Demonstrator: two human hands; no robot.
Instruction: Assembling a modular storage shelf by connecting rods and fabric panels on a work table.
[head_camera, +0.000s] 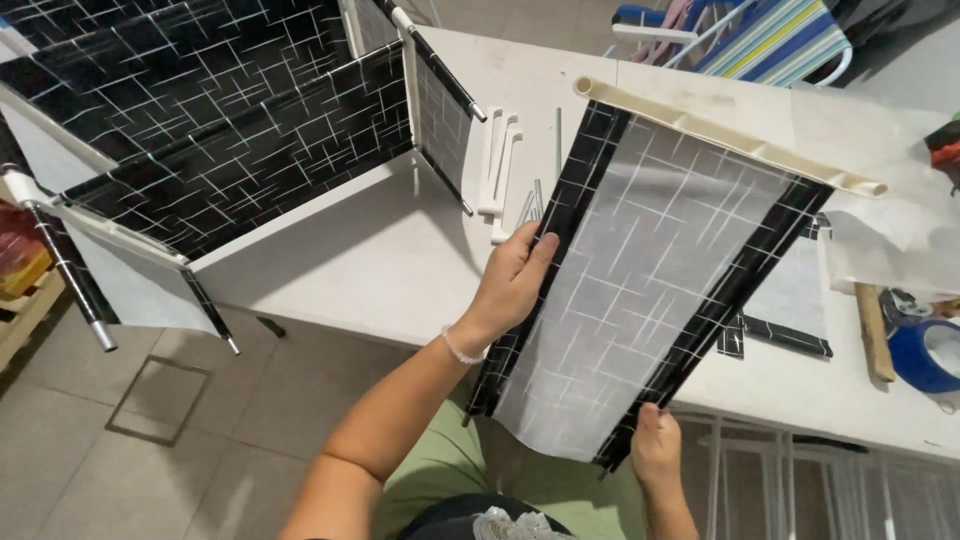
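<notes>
Left hand (512, 285) clamped on the left black hem of a fabric panel (640, 290), thumb lying over the near face, fingers hidden behind. Right hand (655, 450) pinching the panel's lower right corner, thumb on the black hem, fingertips out of sight behind the cloth. Panel held tilted above the near edge of a white table (400, 270), white backing side toward the camera, faint line pattern showing through, black patterned hems down both long sides. Cream plastic rail (730, 135) threaded along the panel's top end, slanting across the table. Just beyond the left hand, a few white plastic strips (500, 170) and thin metal rods (530, 205) on the tabletop. Far left, a partly assembled frame covered in black patterned fabric (220, 130). Far right, a blue tape roll (930, 350) beside a wooden stick (873, 335). Top right, a striped folding chair (770, 35).
</notes>
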